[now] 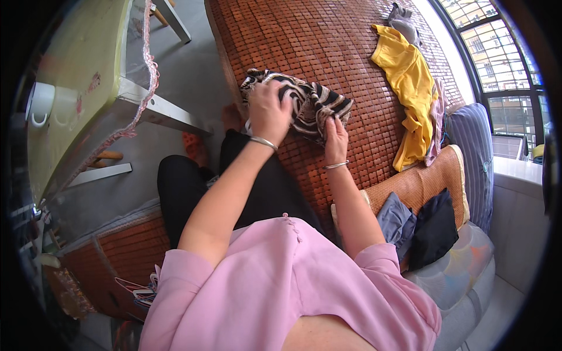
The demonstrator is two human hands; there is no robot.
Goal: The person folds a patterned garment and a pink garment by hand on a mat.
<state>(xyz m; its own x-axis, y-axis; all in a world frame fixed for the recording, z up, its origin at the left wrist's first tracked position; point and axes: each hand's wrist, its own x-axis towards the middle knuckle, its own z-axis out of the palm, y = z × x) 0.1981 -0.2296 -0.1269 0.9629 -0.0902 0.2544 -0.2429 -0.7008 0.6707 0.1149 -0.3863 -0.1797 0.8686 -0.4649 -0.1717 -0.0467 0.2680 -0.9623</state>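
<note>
A garment with a black, brown and cream pattern [307, 108] lies bunched near the edge of the brown tile mat. My right hand [336, 140] pinches the garment's right end between thumb and fingers. Over its left part is my left hand [271, 114], slightly blurred, with the thumb apart from the fingers. The left fingertips touch or hover just above the cloth; I cannot tell which. A bracelet circles each wrist.
A yellow garment [404, 88] and a grey one [403, 24] lie on the mat [293, 35] to the right. Blue-grey cloth [396, 219] and black cloth [434, 231] rest on a woven pillow [404, 178]. A covered table [73, 117] with a white cup [42, 104] stands left.
</note>
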